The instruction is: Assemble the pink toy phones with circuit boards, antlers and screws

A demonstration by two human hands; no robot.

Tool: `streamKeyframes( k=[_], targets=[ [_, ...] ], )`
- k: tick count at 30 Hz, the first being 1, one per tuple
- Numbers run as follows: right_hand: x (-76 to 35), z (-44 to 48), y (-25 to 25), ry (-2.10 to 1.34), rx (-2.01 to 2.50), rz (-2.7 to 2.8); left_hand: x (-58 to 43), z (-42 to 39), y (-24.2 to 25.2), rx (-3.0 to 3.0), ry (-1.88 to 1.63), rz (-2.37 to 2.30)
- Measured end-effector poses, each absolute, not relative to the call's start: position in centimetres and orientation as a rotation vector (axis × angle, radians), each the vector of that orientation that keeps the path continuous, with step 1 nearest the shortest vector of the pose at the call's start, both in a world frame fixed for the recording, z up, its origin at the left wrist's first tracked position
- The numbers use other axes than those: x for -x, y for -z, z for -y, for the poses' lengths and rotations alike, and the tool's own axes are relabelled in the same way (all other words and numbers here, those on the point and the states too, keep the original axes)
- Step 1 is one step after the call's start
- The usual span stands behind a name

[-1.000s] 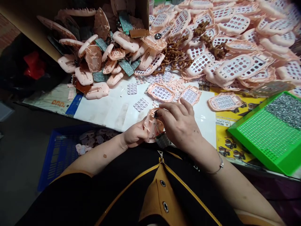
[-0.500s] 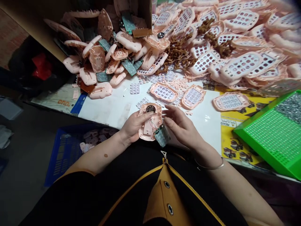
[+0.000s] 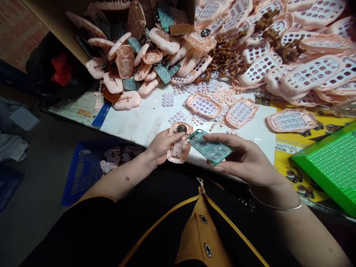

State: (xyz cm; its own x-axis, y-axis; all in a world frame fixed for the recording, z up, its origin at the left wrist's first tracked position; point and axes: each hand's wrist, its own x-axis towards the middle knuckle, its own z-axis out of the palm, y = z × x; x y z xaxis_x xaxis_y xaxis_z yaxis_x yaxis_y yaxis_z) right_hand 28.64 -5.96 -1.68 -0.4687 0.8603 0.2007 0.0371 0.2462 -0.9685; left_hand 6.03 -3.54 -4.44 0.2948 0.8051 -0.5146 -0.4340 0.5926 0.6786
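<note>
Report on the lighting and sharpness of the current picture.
Head view: the white sheet is brightly lit, the floor at left dark; head view: the circuit board in the right hand reads fairly clearly, while the shell pile toward upper right looks softer, stretched.

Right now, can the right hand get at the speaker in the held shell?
Probably not freely: the right hand grips the circuit board, though the speaker itself looks mostly uncovered.

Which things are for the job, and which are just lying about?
For the job:
pink shell, in the left hand
green circuit board, in the right hand
round black part in the shell

Probably just lying about:
red thing
pale box on the floor
</note>
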Motion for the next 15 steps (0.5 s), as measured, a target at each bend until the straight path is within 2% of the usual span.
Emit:
streamKeyframes(
  k=[4, 6, 11, 15],
  targets=[
    [-27.9, 4.9, 1.0, -0.856, 0.932, 1.845, -6.0, 3.9, 4.4, -0.474, -0.775, -0.815],
    [-27.4, 4.3, 1.2, -0.788, 0.988, 1.782, -6.0, 4.0, 4.5, -0.475, -0.745, -0.786],
    [-27.0, 3.0, 2.2, -1.001, 1.11, 1.45, -5.9, 4.2, 4.9, -0.487, -0.732, -0.809],
    [-27.5, 2.5, 1.7, -1.29, 1.075, 1.414, -5.9, 4.3, 4.7, -0.484, -0.713, -0.794]
  ],
)
